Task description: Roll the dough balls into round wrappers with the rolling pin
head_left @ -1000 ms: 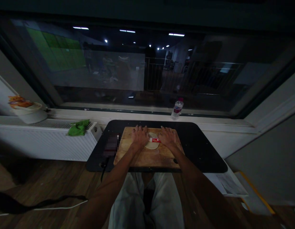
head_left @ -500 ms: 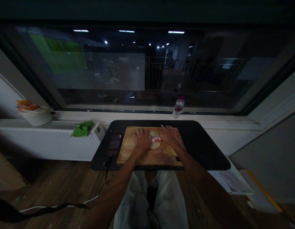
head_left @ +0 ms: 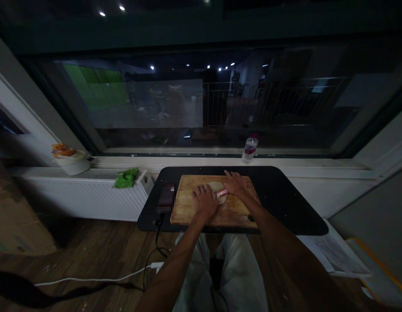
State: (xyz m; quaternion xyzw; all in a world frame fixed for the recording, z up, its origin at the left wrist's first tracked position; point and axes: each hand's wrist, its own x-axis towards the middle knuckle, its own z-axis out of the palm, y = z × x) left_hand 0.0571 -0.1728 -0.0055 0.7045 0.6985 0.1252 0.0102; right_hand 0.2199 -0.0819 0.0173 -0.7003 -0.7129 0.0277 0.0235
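Note:
A wooden board (head_left: pixel 235 211) lies on a black table (head_left: pixel 282 203). On it sits a flat round of pale dough (head_left: pixel 217 188). Across the dough lies a roller with a red and white label (head_left: pixel 222 193). My left hand (head_left: pixel 204 203) rests palm down on the roller's near left end, fingers stretched flat. My right hand (head_left: pixel 239 186) lies flat over its far right end, fingers spread. Most of the roller is hidden under both palms.
A water bottle (head_left: pixel 250 149) stands on the window sill behind the table. A dark device (head_left: pixel 167 196) with a cable lies left of the board. A green cloth (head_left: pixel 126 178) and a white bowl (head_left: pixel 71 159) sit on the radiator at the left. Papers (head_left: pixel 340 260) lie on the floor right.
My left hand has drawn back toward me and the roller now lies slanted across the dough. The camera has tilted and turned a little, so everything sits further right in the picture.

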